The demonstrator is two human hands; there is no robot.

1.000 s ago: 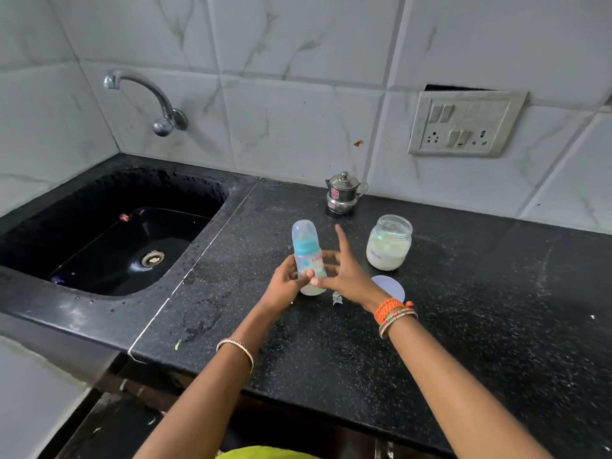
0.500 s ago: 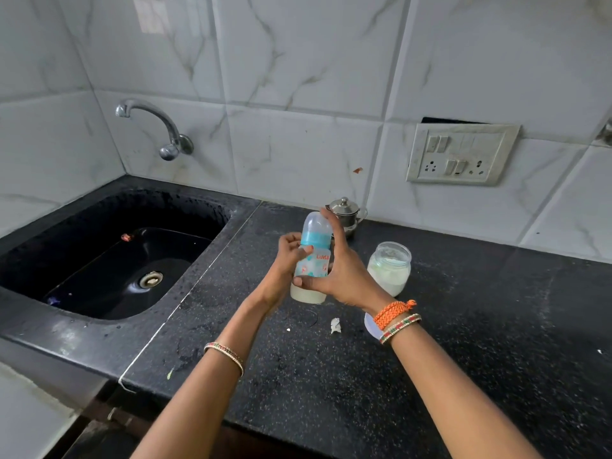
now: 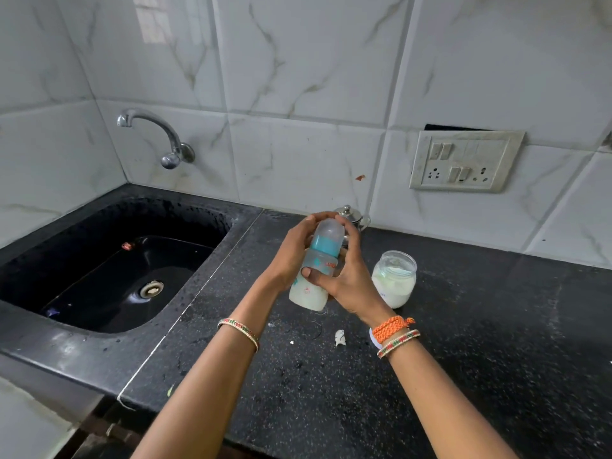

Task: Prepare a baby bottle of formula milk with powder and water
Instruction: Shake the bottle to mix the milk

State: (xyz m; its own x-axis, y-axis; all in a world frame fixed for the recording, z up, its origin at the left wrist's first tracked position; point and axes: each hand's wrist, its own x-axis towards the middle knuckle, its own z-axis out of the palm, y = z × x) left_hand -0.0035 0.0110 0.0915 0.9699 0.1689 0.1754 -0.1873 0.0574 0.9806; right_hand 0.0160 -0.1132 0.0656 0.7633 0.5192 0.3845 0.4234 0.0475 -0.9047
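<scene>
Baby bottle (image 3: 314,276): one, capped, white milk at its base, tilted above counter (image 3: 463,359).
Grip: left hand (image 3: 291,256) and right hand (image 3: 344,276) both wrapped round it.
Jar (image 3: 394,279): one, open, white powder inside.
Steel pot (image 3: 351,217): one, lidded.

Translucent plastic bottle (image 3: 318,270); glossy speckled stone counter (image 3: 463,359).

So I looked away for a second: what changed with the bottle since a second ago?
The bottle was lifted off the counter and tilted, its cap leaning away. Both the left hand and the right hand now wrap it, where before they only steadied it standing. The jar of powder, the steel pot and the scrap stayed put.
</scene>
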